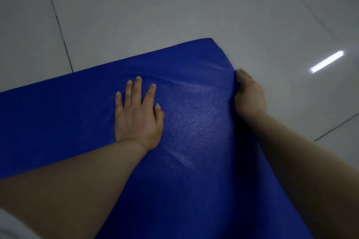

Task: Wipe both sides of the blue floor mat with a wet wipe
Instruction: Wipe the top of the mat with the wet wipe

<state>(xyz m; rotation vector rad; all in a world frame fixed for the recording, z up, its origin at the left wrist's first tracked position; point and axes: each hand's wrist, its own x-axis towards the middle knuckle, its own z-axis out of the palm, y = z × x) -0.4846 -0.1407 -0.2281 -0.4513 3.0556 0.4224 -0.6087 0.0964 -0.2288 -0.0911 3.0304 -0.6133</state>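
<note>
The blue floor mat (194, 122) fills the lower middle of the view, its textured surface bowed upward and its far corner near the top centre. My left hand (138, 114) lies flat on the mat with fingers spread, pressing on it. My right hand (249, 93) grips the mat's right edge, fingers curled under it and hidden, lifting that edge off the floor. No wet wipe is in view.
Glossy pale floor tiles (174, 6) surround the mat, with dark grout lines at the left and lower right. A bright lamp reflection (327, 61) shines on the tile to the right. A bit of white clothing shows at the bottom left corner.
</note>
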